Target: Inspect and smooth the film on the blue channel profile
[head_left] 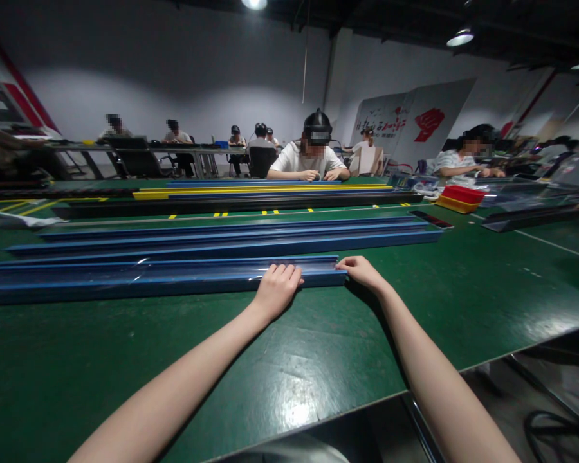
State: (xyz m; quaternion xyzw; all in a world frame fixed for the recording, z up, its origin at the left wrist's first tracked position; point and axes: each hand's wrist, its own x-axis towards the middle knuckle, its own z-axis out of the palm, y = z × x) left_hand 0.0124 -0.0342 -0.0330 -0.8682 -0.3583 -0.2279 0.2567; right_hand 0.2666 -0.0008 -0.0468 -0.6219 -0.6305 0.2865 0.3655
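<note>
A long blue channel (212,281) lies on the green table, running from the left edge of the view to the middle, with clear film showing along its trough. My left hand (278,289) is wrapped over its near wall close to the right end, fingers closed on it. At the channel's right end, my right hand (359,270) is pinched, fingertips touching the end; whatever they hold there is too small to make out. Behind it lie more blue channels (395,239), parallel to the first.
Yellow strips (270,188) and a long black channel (231,205) lie farther back. A dark phone-like object (431,220) and a red bin (461,198) stand right of them. A person (305,161) sits opposite. The table's front edge (367,405) runs below my right forearm.
</note>
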